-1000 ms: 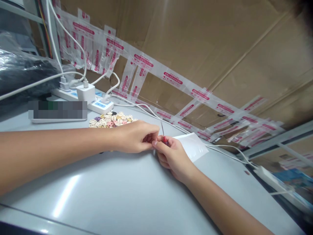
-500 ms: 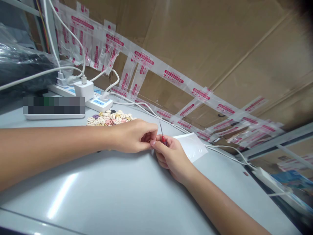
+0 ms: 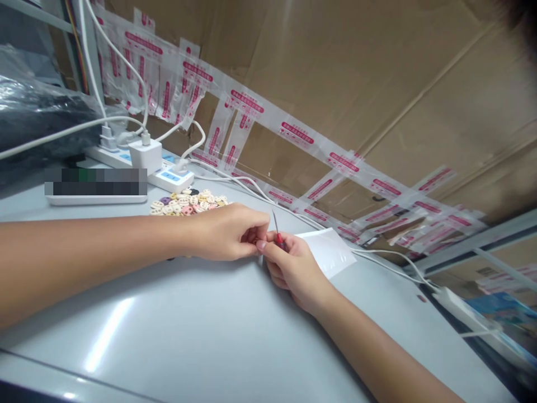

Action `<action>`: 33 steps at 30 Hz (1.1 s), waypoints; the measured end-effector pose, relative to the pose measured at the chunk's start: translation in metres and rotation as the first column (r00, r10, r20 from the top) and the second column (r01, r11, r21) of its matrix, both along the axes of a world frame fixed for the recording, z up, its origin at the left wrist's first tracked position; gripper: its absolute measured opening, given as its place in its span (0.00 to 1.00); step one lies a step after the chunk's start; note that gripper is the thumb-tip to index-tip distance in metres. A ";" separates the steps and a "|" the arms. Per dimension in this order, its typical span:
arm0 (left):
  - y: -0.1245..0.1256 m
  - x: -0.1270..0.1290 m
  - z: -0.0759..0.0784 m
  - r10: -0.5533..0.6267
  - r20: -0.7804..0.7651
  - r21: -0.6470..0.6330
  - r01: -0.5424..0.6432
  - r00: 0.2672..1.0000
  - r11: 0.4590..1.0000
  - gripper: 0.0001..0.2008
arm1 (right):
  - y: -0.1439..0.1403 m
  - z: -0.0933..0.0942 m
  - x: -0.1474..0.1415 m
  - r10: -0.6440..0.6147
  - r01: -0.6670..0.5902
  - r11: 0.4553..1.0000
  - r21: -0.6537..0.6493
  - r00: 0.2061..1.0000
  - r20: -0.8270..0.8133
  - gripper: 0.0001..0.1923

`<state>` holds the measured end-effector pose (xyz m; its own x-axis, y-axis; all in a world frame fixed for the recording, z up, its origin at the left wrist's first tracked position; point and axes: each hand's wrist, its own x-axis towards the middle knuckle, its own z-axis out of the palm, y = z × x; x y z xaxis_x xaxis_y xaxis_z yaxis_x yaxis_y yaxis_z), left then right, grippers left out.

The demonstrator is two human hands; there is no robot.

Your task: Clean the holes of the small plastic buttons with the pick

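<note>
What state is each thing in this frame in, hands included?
left hand: fingers pinched shut at the right hand's fingertips; what they pinch is hidden.
right hand: closed on the red-handled tool.
red-handled tool: held, thin metal tip pointing up.
beads: loose pile on the table, behind the left hand.
clear bag: lying flat beside the right hand.
power strip: white charger and cables plugged in.
table: grey, glossy.

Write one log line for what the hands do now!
left hand: pinching something small | right hand: holds red tool | beads: behind
</note>
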<state>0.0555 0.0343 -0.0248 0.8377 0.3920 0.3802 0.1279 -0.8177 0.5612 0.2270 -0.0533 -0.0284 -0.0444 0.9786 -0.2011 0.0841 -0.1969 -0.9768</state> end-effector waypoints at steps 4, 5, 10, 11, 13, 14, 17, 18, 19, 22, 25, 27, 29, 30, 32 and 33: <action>-0.001 0.000 0.002 0.001 -0.007 -0.015 -0.001 1.000 1.000 0.01 | 0.000 0.002 0.000 0.006 -0.006 1.000 -0.002 1.000 0.003 0.15; -0.002 0.000 0.002 -0.001 -0.006 -0.020 0.001 1.000 1.000 0.01 | 0.000 0.002 -0.001 0.006 -0.006 1.000 -0.003 1.000 0.003 0.15; -0.001 -0.001 0.001 0.001 -0.004 -0.031 -0.001 1.000 1.000 0.01 | 0.000 0.002 0.000 0.002 -0.002 1.000 -0.005 1.000 0.014 0.15; -0.001 -0.001 0.001 0.003 -0.005 -0.031 -0.003 1.000 1.000 0.01 | 0.000 0.002 0.000 0.004 -0.004 1.000 -0.005 1.000 0.017 0.15; -0.001 -0.001 0.001 0.006 -0.006 -0.027 -0.007 1.000 1.000 0.01 | 0.000 0.002 0.001 0.007 -0.006 1.000 -0.006 1.000 0.018 0.15; -0.001 0.000 0.001 0.008 -0.007 -0.026 -0.008 1.000 1.000 0.01 | 0.000 0.002 0.001 0.006 -0.006 1.000 -0.007 1.000 0.015 0.15; -0.001 0.000 0.002 0.002 -0.011 -0.034 -0.003 1.000 0.999 0.02 | 0.000 0.003 0.001 0.006 -0.006 1.000 -0.011 1.000 0.005 0.15; -0.001 0.000 0.002 0.001 -0.011 -0.036 -0.001 1.000 0.999 0.02 | 0.000 0.003 0.001 0.007 -0.007 1.000 -0.013 1.000 0.002 0.15; -0.001 0.001 0.002 0.001 -0.011 -0.037 -0.002 1.000 0.999 0.02 | 0.000 0.003 0.001 0.008 -0.008 1.000 -0.014 1.000 -0.001 0.15; 0.000 0.001 0.002 0.005 -0.013 -0.045 -0.006 1.000 0.999 0.02 | 0.000 0.003 0.001 0.004 -0.004 1.000 -0.014 1.000 -0.002 0.15; 0.000 0.001 0.001 -0.006 -0.004 -0.060 0.006 1.000 0.998 0.02 | 0.001 0.003 0.001 -0.004 0.004 1.000 -0.010 1.000 -0.002 0.16; 0.000 0.001 0.000 -0.017 0.007 -0.061 0.017 1.000 0.998 0.03 | 0.001 0.002 0.000 -0.004 0.004 1.000 -0.012 1.000 0.000 0.16; 0.000 0.001 -0.001 -0.024 0.013 -0.063 0.025 1.000 0.998 0.03 | 0.001 0.002 0.000 -0.002 0.002 1.000 -0.014 1.000 0.005 0.16; 0.000 0.001 -0.001 -0.025 0.012 -0.064 0.026 1.000 0.998 0.03 | 0.001 0.002 0.000 -0.001 0.001 1.000 -0.014 1.000 0.008 0.16; 0.000 0.001 0.000 -0.019 0.005 -0.064 0.019 1.000 0.998 0.03 | 0.002 0.002 0.000 0.002 -0.002 1.000 -0.014 1.000 0.013 0.15; 0.000 0.001 0.000 -0.013 0.000 -0.064 0.013 1.000 0.998 0.03 | 0.002 0.002 0.000 0.003 -0.002 1.000 -0.013 1.000 0.013 0.15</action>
<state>0.0563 0.0347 -0.0250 0.8429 0.4046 0.3548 0.1176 -0.7819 0.6122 0.2272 -0.0516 -0.0267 -0.0439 0.9759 -0.2139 0.0977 -0.2089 -0.9730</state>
